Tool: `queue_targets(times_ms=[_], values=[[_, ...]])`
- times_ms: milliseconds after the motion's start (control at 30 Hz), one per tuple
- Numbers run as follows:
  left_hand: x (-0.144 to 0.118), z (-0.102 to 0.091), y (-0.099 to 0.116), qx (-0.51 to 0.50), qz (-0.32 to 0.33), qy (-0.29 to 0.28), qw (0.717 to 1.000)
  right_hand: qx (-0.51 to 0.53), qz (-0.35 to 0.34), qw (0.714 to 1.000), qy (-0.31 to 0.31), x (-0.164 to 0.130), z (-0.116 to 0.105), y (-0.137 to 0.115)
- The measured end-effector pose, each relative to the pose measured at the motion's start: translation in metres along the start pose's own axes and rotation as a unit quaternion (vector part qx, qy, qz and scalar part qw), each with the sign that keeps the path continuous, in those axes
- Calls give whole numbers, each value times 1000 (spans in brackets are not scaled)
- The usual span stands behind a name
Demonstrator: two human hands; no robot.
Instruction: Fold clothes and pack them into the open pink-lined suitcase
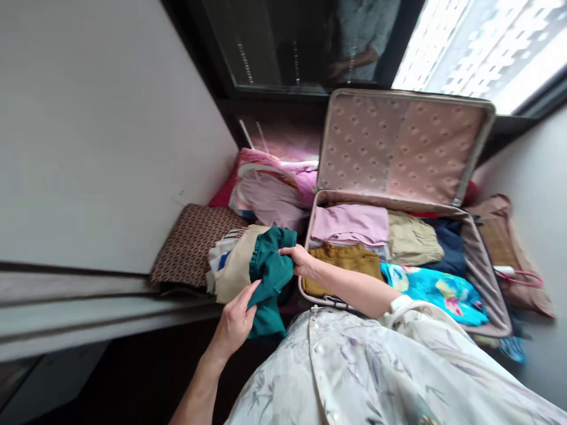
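Observation:
Both my hands hold a dark green garment (pixel 270 271) in front of me. My left hand (pixel 234 321) pinches its lower edge. My right hand (pixel 301 260) grips its upper right side. Just to the right lies an open suitcase (pixel 481 268) with its lid (pixel 398 147) propped up. Folded clothes fill it: a pink piece (pixel 352 224), a mustard one (pixel 343 262), a khaki one (pixel 411 239), a navy one (pixel 449 245) and a bright turquoise print (pixel 436 289).
A beige garment (pixel 234 265) and a brown patterned cushion (pixel 190 242) lie left of the green garment. Pink and mauve bedding (pixel 270 192) is piled behind. A white wall (pixel 97 130) stands at left, a tan bag (pixel 509 248) at right, a dark window (pixel 301 41) beyond.

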State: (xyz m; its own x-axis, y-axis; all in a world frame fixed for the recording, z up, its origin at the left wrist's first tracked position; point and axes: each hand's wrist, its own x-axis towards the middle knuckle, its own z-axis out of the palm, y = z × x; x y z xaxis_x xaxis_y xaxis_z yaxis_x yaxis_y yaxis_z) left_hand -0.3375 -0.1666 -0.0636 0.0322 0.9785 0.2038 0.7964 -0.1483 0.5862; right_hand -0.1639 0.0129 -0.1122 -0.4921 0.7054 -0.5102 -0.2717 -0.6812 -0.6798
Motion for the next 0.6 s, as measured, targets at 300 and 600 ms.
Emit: queue_targets(times_ms=[300, 600], values=[[112, 84, 72, 2, 120, -285, 951, 107, -105, 970, 191, -85, -158, -87], [274, 199, 223, 225, 211, -230, 923, 133, -261, 880, 374, -156, -336, -178]])
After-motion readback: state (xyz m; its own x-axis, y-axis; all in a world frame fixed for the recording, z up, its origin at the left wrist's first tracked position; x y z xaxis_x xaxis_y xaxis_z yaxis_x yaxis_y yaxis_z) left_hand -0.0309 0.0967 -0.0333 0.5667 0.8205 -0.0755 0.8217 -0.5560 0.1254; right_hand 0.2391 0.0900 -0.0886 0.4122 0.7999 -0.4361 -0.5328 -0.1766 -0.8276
